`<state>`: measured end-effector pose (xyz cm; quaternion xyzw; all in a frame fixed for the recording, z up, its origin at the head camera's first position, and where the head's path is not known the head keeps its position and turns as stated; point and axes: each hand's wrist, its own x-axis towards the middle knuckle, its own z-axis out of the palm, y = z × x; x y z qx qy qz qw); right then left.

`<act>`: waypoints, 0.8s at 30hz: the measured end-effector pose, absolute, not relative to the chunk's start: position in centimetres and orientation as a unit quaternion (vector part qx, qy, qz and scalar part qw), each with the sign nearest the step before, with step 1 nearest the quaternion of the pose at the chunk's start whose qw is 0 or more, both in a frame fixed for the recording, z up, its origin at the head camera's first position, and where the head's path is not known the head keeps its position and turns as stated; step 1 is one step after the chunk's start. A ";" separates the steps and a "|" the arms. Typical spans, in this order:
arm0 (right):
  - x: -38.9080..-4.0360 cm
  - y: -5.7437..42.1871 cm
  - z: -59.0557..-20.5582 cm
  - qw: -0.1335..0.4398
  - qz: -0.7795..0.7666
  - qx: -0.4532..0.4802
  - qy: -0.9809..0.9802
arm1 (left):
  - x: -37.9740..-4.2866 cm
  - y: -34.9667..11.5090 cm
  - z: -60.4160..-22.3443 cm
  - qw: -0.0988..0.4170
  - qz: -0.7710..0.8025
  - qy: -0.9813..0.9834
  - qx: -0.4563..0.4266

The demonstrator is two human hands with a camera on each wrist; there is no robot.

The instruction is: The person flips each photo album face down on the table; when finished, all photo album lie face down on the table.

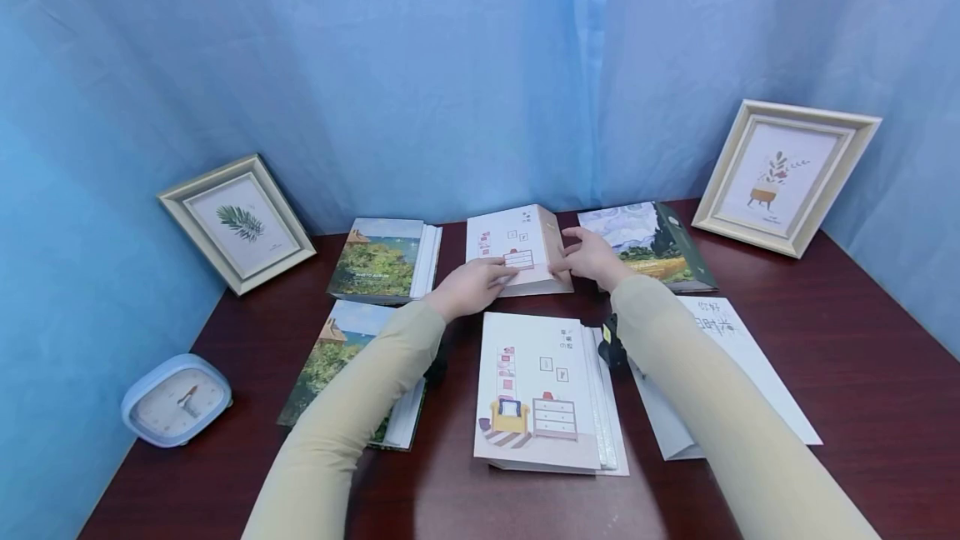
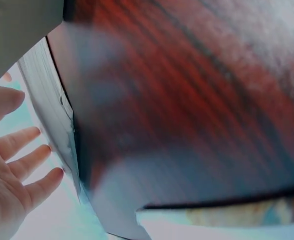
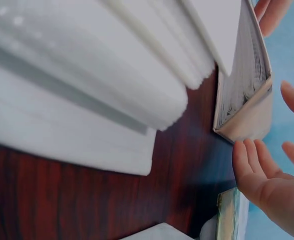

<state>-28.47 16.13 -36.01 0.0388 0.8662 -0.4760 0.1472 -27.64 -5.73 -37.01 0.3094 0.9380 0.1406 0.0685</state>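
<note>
Left hand [image 1: 472, 286]: fingers extended and spread, laid over the front-left part of the cover of the rear middle album [image 1: 525, 250]; whether it bears weight cannot be told. Right hand [image 1: 592, 257]: fingers fairly straight, thumb apart, fingertips touching the album's spine [image 1: 553, 242]. Neither hand encloses anything.

The rear middle album lies on the bench [image 1: 847, 365] between the hands, its spine facing right, toward the right hand. Its long axis appears to run front to back. Both hands are equally near, on opposite sides.

Positions relative to the rear middle album:
- Front: front middle album [image 1: 534, 394].
- Left: rear left album [image 1: 378, 261].
- Front left: front left album [image 1: 333, 352]; farther out, clock [image 1: 177, 400].
- Right: rear right album [image 1: 648, 240].
- Front right: white album [image 1: 750, 365].
- Far left: fern frame [image 1: 243, 223].
- Far right: potted-plant frame [image 1: 783, 177].
- Behind: curtain [image 1: 450, 82].
</note>
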 end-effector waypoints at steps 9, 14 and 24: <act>-29.0 15.7 -35.6 0.143 -0.500 0.040 0.853 | -27.7 -6.2 -36.4 0.037 0.140 0.938 0.313; -29.2 15.4 -35.2 0.138 -0.497 0.042 0.855 | -27.7 -6.9 -35.9 0.025 0.156 0.940 0.302; -29.2 14.5 -34.0 0.131 -0.490 0.025 0.861 | -28.2 -9.2 -35.4 0.012 0.164 0.945 0.281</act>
